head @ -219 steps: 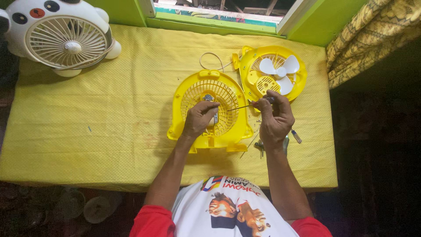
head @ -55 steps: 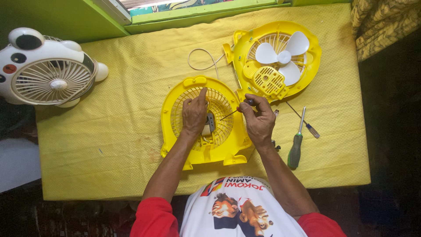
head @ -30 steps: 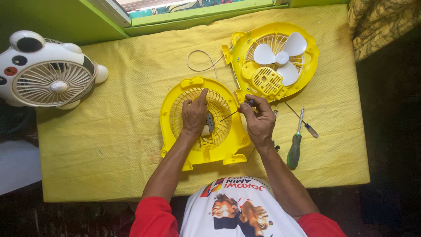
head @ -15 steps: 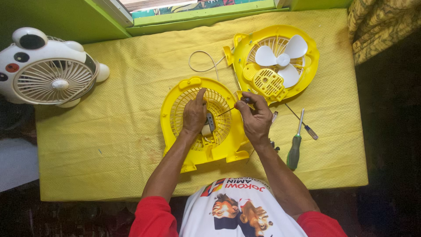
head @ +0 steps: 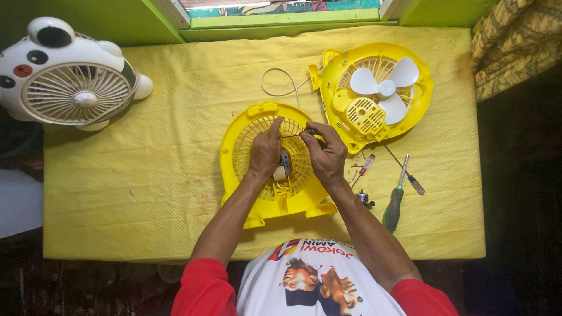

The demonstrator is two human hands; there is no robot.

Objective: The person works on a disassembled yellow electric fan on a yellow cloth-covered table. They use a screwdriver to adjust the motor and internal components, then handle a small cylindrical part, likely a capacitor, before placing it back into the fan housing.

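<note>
A table under a yellow cloth carries a white fan, a yellow fan back with blades, and, at the middle, a yellow fan grille. The left hand presses on the grille; it looks light, stiff and brittle, best held by its rim. The right hand pinches a thin wire closed, its grip narrow; it would probably bend easily.
</note>
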